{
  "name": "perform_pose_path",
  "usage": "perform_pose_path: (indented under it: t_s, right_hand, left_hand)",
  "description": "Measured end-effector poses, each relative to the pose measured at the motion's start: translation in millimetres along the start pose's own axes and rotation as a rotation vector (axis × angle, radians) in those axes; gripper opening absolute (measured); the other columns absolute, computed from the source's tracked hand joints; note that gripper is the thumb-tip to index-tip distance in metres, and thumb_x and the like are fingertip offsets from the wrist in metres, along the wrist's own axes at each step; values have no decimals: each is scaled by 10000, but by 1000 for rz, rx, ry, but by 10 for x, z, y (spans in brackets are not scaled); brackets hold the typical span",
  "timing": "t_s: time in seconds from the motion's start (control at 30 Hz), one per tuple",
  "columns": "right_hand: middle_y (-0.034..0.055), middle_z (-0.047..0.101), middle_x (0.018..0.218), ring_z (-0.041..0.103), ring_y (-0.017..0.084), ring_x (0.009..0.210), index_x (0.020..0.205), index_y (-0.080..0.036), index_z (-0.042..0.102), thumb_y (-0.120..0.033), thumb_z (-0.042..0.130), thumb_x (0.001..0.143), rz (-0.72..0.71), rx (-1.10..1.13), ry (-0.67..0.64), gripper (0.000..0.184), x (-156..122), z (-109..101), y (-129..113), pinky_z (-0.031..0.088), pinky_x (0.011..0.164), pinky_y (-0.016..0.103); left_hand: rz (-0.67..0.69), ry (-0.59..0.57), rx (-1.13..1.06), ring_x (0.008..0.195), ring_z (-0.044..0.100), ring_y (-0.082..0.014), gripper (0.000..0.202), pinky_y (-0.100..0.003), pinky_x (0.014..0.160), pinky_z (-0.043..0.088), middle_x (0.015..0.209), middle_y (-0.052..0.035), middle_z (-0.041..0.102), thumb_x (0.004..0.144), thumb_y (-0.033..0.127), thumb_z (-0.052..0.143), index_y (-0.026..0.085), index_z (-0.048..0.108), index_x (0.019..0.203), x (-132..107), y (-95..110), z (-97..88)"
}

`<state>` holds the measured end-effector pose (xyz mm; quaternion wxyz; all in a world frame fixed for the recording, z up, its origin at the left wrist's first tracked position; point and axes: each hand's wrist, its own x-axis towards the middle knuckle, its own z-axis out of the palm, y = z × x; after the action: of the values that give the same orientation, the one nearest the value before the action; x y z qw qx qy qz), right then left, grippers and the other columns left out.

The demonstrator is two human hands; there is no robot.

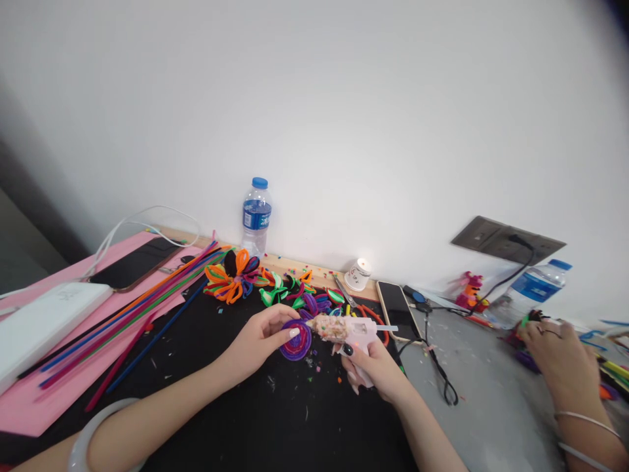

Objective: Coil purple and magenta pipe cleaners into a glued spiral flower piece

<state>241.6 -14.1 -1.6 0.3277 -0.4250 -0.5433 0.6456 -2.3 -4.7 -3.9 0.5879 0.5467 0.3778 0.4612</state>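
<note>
My left hand [268, 337] pinches a flat coil of purple and red pipe cleaner [296, 347] between thumb and fingers. In my right hand [371, 367] is a pale pink hot glue gun [361, 330], gripped by its handle, with a glue stick out of its back end. The gun's speckled nozzle points left, close to the coil's upper right rim; whether it touches, I cannot tell. Behind the coil lie green and purple pipe-cleaner pieces [314, 301]. An orange pipe-cleaner flower [236, 275] lies behind my left hand.
Loose pipe cleaners [142, 314] and a phone [135, 262] lie left, beside a white power bank [54, 334]. A water bottle [256, 216] stands by the wall. Right are a paper cup [358, 274], another phone [399, 311], a black cable [442, 373] and another person's hand [560, 360].
</note>
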Motion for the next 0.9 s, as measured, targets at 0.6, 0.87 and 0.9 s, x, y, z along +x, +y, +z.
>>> perform_pose_path:
  t_s: [0.6,0.87,0.9]
  right_hand:
    - [-94,413,454,302,50,325,850,-170,517,-494,600,764,-13,-25,2,345,11,34,-10,384,337,194]
    - [-93,418,449,300,49,322,883,-168,510,-489,592,781,-13,-30,13,346,12,20,33,372,333,189]
    - [-95,414,448,293,47,320,884,-166,507,-490,592,780,-16,-28,14,351,11,19,32,369,330,188]
  left_hand:
    - [-12,-9,1,763,599,-141,153,-248,696,444,826,-1,662,768,252,641,176,594,892,-3,14,3]
    - [-9,4,27,767,600,-155,154,-264,698,446,818,-10,660,765,259,636,175,602,889,-1,19,3]
    - [-7,6,30,767,601,-157,154,-266,698,448,816,-11,661,763,260,636,174,603,887,-2,19,2]
